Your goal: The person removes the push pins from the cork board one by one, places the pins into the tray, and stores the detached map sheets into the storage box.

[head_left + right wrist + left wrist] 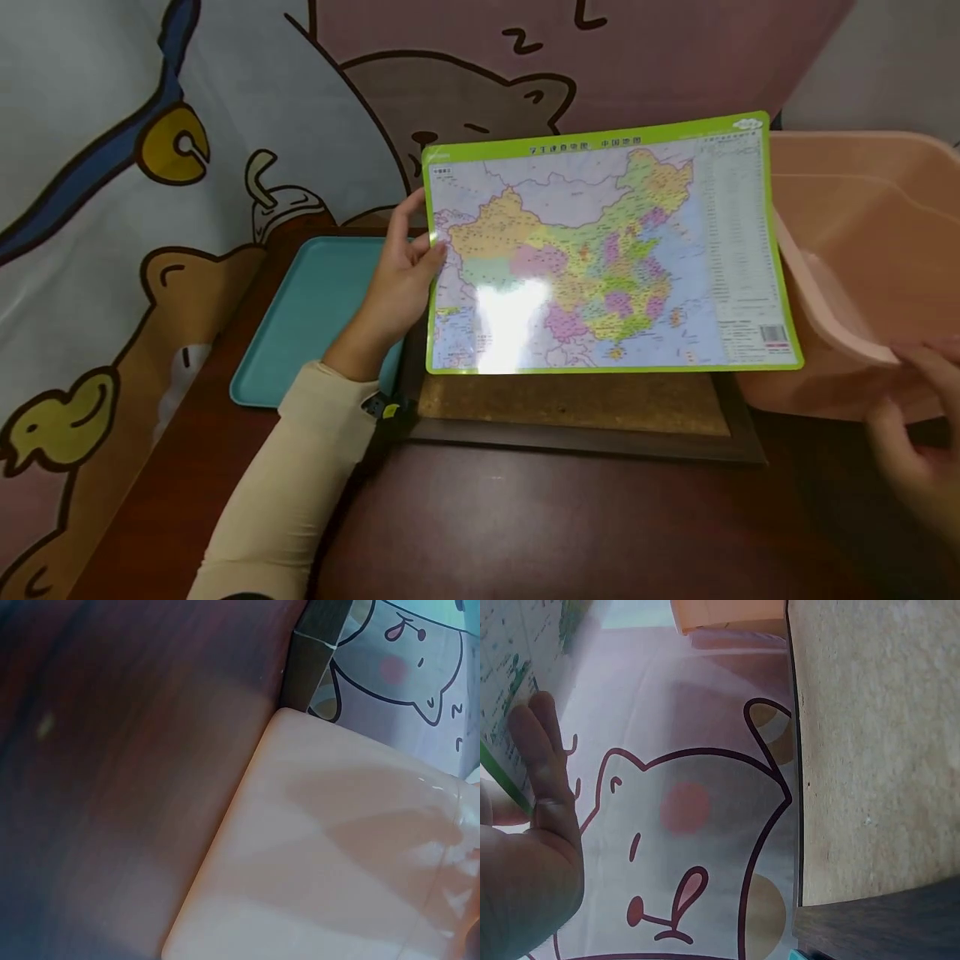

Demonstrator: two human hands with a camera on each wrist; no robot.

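A laminated map [600, 250] with a bright green border hangs tilted above a cork board [570, 404] in a dark wooden frame. My left hand [405, 275] pinches the map's left edge, thumb on the printed face. In the left wrist view its fingers [544, 772] lie flat against the back of the map [510, 675], and the cork board [877, 750] fills the right side. My right hand [915, 425] is blurred at the lower right. It hovers by the near rim of a pink plastic tub [862, 250] with its fingers loose and holds nothing.
A teal tray [307, 308] lies left of the cork board on the dark brown table [525, 525]. A cartoon-printed cloth [150, 167] hangs behind and to the left. The pink tub [337, 847] takes up the table's right side.
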